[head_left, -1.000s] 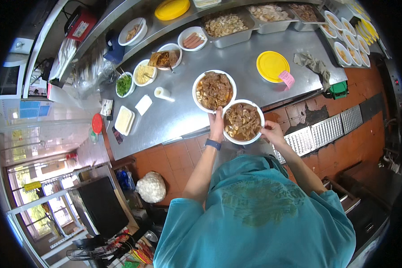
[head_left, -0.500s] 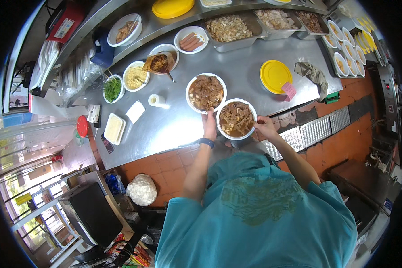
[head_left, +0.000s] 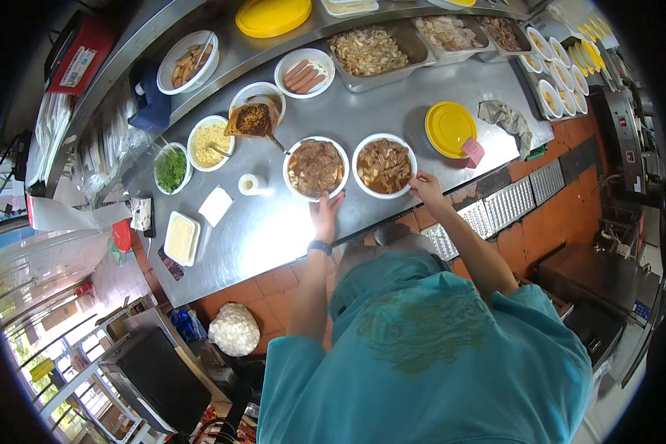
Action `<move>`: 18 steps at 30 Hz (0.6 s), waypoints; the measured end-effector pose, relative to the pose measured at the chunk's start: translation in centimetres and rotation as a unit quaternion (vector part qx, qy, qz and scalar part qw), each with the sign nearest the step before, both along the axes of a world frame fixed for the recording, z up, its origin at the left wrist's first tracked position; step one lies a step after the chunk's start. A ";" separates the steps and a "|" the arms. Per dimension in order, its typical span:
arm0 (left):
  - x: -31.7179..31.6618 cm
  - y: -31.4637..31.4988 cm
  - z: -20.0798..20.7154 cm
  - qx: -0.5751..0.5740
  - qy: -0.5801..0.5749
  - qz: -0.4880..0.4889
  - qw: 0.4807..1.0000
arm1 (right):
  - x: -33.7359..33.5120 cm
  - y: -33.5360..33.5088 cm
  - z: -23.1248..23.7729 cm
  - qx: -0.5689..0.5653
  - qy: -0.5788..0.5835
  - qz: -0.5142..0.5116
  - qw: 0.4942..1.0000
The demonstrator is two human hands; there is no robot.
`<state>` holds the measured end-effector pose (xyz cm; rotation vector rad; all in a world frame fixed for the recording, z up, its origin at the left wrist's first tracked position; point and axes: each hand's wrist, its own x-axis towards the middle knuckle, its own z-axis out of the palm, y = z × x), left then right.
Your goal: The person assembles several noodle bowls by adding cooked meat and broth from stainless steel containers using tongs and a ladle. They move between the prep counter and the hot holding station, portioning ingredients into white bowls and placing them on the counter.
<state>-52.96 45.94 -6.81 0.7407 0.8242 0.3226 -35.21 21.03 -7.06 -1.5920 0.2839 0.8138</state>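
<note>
Here, hands [head_left: 325,213] [head_left: 428,189] touch meat bowls [head_left: 316,169] [head_left: 384,166] (pink label [head_left: 473,150] against yellow lid [head_left: 450,128]).

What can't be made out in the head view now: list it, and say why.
All in the head view:
Bottoms of the left bowl and right bowl: hidden by their meat.
Underneath the yellow lid: covered by it.
White container at top centre: cut off by the upper edge.
Right hand's exact grip: too small.

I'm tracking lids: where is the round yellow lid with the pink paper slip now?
In the head view, the round yellow lid is upper right of centre, between the round white bowl of brown meat at the right hand and the crumpled grey cloth.
</note>
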 end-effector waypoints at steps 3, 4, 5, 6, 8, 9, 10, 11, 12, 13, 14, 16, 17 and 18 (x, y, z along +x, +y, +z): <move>-0.4 0.7 0.9 -0.004 0.003 -0.022 1.000 | 1.6 2.5 -0.1 0.028 0.002 -0.044 0.999; -0.5 0.9 1.0 -0.001 -0.008 -0.026 1.000 | 2.3 3.3 -0.2 0.048 0.001 -0.056 0.997; -0.6 1.1 1.2 -0.002 -0.013 -0.031 0.999 | 2.9 4.1 -0.4 0.064 0.000 -0.065 0.996; -0.7 1.3 1.3 -0.006 -0.010 -0.036 0.999 | 3.6 5.0 -0.6 0.059 0.007 -0.082 0.995; -1.0 1.6 1.4 -0.007 -0.003 -0.036 0.999 | 4.5 6.5 -1.1 0.074 -0.003 -0.090 0.993; -1.2 1.8 1.3 -0.014 0.008 -0.037 0.999 | 4.7 7.1 -1.3 0.067 0.006 -0.118 0.991; -1.4 2.0 1.2 -0.004 0.012 -0.034 0.999 | 4.9 7.7 -1.5 0.087 0.011 -0.133 0.987; -1.5 2.2 1.1 0.001 0.018 -0.034 0.999 | 5.1 8.2 -1.7 0.095 0.007 -0.124 0.988; -1.6 2.3 0.9 0.000 0.027 -0.039 0.999 | 5.2 8.5 -1.7 0.094 0.001 -0.130 0.987; -1.8 2.4 0.8 -0.001 0.033 -0.027 0.999 | 5.2 8.6 -1.7 0.067 0.002 -0.148 0.987; -1.9 2.5 0.6 0.000 0.021 -0.026 0.999 | 5.2 8.7 -1.5 0.094 0.005 -0.144 0.985; -2.1 2.6 0.4 0.000 0.028 -0.024 0.999 | 5.3 7.6 -0.5 0.071 0.000 -0.125 0.990; -2.3 2.7 0.4 0.011 0.042 -0.021 0.999 | 5.5 6.7 0.3 0.043 -0.015 -0.102 0.994; -2.3 2.7 0.4 0.007 0.049 -0.012 0.999 | 5.6 5.8 1.1 0.026 -0.033 -0.071 0.997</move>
